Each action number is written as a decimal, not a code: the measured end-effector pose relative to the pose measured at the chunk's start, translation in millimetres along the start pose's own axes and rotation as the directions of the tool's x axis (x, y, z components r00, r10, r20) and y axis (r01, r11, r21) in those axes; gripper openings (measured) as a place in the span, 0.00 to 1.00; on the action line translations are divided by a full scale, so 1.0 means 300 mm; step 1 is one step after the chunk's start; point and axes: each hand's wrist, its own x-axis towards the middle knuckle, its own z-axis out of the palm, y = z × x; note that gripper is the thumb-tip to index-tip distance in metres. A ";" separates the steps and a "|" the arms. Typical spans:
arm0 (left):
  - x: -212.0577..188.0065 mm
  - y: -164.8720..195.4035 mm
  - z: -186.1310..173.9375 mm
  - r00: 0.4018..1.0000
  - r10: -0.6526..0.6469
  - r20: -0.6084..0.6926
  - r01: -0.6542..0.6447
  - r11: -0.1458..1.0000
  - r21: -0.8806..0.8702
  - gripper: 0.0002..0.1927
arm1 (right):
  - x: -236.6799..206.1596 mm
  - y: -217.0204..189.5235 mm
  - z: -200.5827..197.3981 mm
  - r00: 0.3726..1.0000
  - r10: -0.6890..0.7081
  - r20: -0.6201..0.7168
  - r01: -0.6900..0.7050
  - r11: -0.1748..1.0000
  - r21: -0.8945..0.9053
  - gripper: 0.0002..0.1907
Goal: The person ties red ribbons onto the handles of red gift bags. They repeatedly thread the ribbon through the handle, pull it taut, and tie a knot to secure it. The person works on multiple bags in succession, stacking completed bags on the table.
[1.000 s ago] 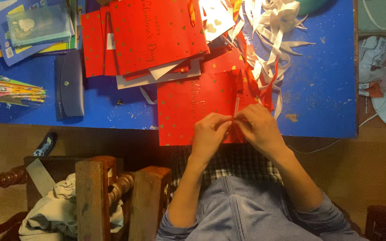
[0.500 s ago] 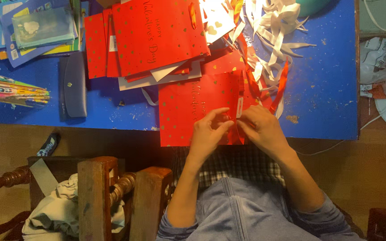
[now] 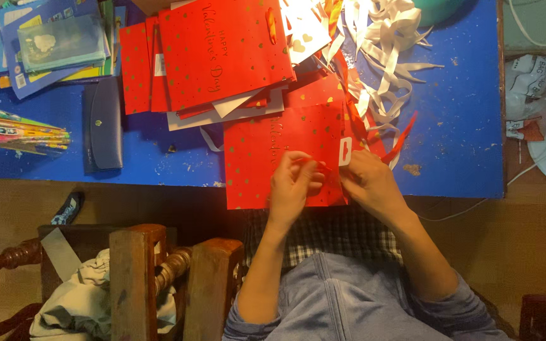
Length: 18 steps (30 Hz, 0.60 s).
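Observation:
A red paper gift bag (image 3: pixel 266 148) with gold hearts lies flat at the near edge of the blue table (image 3: pixel 462 126). My left hand (image 3: pixel 293 183) rests on the bag and pinches a thin red ribbon (image 3: pixel 314 165) near the bag's right edge. My right hand (image 3: pixel 371 183) grips the same edge of the bag, next to a small white tag (image 3: pixel 345 151). A loose red ribbon end (image 3: pixel 402 139) curls out to the right of my right hand.
A stack of red gift bags (image 3: pixel 216 53) lies behind. White ribbon strips (image 3: pixel 390 44) pile at the back right. A dark blue case (image 3: pixel 102 123), blue packets (image 3: pixel 45 47) and colourful sticks (image 3: pixel 14 129) sit left. A wooden chair (image 3: pixel 159 278) with cloth stands below left.
The view has shifted slightly. My fingers have moved a little along the bag's right edge, working the red ribbon; the bag stays in place.

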 end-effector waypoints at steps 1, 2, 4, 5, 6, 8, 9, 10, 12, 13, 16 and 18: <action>0.000 -0.002 -0.002 1.000 0.019 0.022 -0.021 0.997 0.070 0.11 | 0.001 0.000 0.000 1.000 -0.015 0.002 0.015 1.000 0.001 0.08; -0.002 -0.005 -0.004 0.998 0.037 0.044 -0.043 0.989 0.138 0.13 | 0.000 0.000 0.000 1.000 -0.031 0.005 0.031 1.000 0.003 0.09; -0.005 -0.013 -0.009 0.976 0.194 0.095 -0.215 0.917 0.337 0.14 | -0.001 0.000 0.001 0.999 -0.043 0.006 0.043 0.999 0.009 0.10; -0.009 -0.018 -0.011 0.935 0.323 0.146 -0.354 0.817 0.455 0.12 | -0.001 0.000 0.001 0.999 -0.049 0.005 0.049 0.999 0.010 0.10; -0.014 -0.025 -0.011 0.875 0.436 0.213 -0.475 0.683 0.555 0.10 | -0.002 0.002 0.002 1.000 -0.024 0.011 0.024 1.000 -0.006 0.09; -0.018 -0.040 -0.004 0.976 0.211 0.059 -0.213 0.847 0.488 0.09 | -0.002 0.007 0.004 0.999 0.026 0.020 -0.025 0.999 -0.039 0.08; -0.018 -0.045 -0.001 0.997 0.082 -0.005 -0.072 0.898 0.435 0.10 | -0.001 0.011 0.005 1.000 0.006 0.016 -0.006 1.000 -0.018 0.08; -0.018 -0.048 0.002 0.990 0.124 -0.061 -0.100 0.947 0.304 0.10 | 0.001 0.015 0.005 1.000 -0.012 0.012 0.011 1.000 0.002 0.09; -0.019 -0.047 0.007 0.965 0.182 -0.188 -0.178 0.983 0.035 0.11 | 0.000 0.021 0.007 1.000 -0.026 0.010 0.026 0.999 0.029 0.10; -0.013 -0.037 0.005 0.962 0.201 -0.184 -0.203 0.979 0.006 0.12 | 0.001 0.024 0.007 1.000 -0.024 0.009 0.024 0.999 0.035 0.11; -0.010 0.002 0.004 0.954 0.283 -0.102 -0.283 0.959 0.019 0.13 | -0.006 0.025 0.007 1.000 0.005 0.013 -0.005 1.000 0.022 0.13; -0.015 0.031 0.011 0.928 0.368 0.053 -0.372 0.916 0.153 0.18 | -0.004 0.027 0.008 1.000 -0.008 0.013 0.008 1.000 0.015 0.14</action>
